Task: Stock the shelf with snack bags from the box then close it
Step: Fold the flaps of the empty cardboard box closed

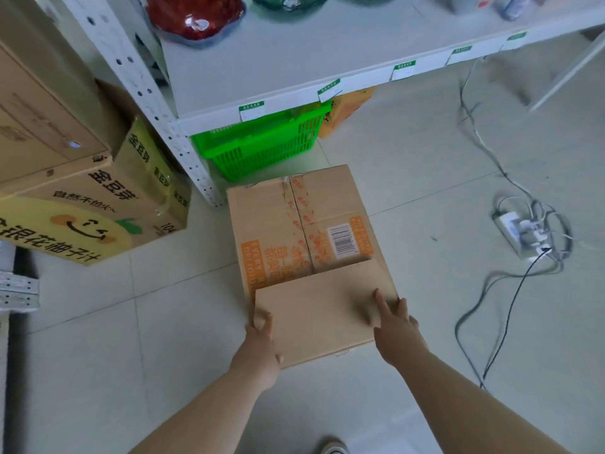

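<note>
Pale floor tiles [425, 142] carry the cardboard box [343, 198] at centre frame, below the white shelf [294, 67] whose top holds snack bags [196, 18] at the upper left. Our left hand [262, 339] pinches the near flap [314, 309] at its left corner; our right hand [394, 326] presses it with straight fingers. We judge that this flap, lying over the taped flaps [268, 217], may spring up once released, leaving the box unclosed.
</note>
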